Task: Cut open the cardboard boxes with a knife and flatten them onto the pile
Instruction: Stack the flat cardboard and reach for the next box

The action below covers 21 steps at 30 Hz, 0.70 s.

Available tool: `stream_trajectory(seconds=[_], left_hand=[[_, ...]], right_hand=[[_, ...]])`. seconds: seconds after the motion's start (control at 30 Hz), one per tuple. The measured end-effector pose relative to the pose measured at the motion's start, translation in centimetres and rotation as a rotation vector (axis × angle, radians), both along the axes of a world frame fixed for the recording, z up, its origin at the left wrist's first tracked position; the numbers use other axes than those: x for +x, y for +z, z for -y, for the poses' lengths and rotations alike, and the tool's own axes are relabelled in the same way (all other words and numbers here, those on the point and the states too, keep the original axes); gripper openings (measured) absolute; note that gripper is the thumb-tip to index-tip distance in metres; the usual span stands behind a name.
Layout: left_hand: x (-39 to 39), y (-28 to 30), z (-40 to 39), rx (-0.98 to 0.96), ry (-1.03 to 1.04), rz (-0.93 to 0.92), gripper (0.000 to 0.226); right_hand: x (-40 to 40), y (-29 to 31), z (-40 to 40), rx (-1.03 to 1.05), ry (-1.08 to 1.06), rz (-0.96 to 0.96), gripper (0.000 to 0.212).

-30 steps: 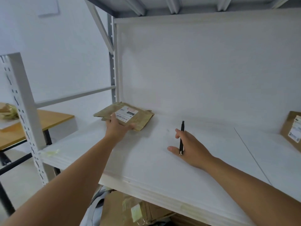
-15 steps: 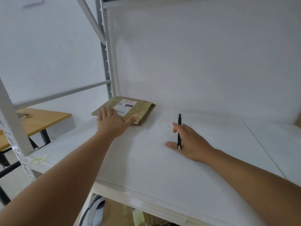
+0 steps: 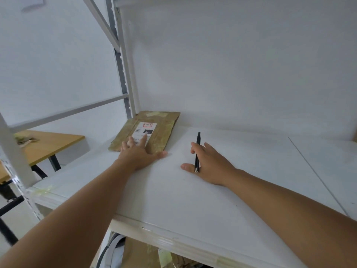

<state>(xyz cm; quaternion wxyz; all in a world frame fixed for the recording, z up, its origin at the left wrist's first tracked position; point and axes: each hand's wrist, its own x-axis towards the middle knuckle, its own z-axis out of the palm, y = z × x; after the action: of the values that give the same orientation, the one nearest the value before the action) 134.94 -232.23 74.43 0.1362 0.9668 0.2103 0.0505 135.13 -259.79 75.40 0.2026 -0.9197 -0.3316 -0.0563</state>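
A flattened brown cardboard box [image 3: 164, 130] with a white shipping label lies in the back left corner of the white shelf [image 3: 251, 180]. My left hand [image 3: 138, 151] presses flat on its near edge, fingers straight and spread over the label. My right hand [image 3: 209, 163] rests on the shelf to the right of the box, with a slim black knife [image 3: 197, 149] held between its fingers, pointing away from me. The knife's tip is apart from the cardboard.
The shelf's grey upright post [image 3: 123, 78] stands just behind the box. A wooden table [image 3: 54, 144] sits to the left beyond the rack. More cardboard [image 3: 143, 254] lies on the level below the shelf's front edge.
The flattened box has slid farther into the back corner under my left hand, whose fingers now lie over the label. The camera has tilted left and up; the right-hand box has left the view.
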Motion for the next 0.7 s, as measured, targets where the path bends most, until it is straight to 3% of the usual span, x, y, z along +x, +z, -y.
stream_trajectory(seconds=[0.13, 0.47, 0.7], left_hand=[[1.0, -0.1, 0.1, 0.029, 0.017, 0.078, 0.133], [0.9, 1.0, 1.3, 0.130, -0.042, 0.193, 0.126], [-1.8, 2.4, 5.3, 0.175, -0.156, 0.256, 0.122]], right_hand=[[0.6, -0.3, 0.1, -0.014, -0.011, -0.006, 0.056], [0.7, 0.2, 1.7, -0.054, -0.068, 0.026, 0.085], [-1.6, 1.6, 4.9, -0.020, -0.123, 0.054, 0.091]])
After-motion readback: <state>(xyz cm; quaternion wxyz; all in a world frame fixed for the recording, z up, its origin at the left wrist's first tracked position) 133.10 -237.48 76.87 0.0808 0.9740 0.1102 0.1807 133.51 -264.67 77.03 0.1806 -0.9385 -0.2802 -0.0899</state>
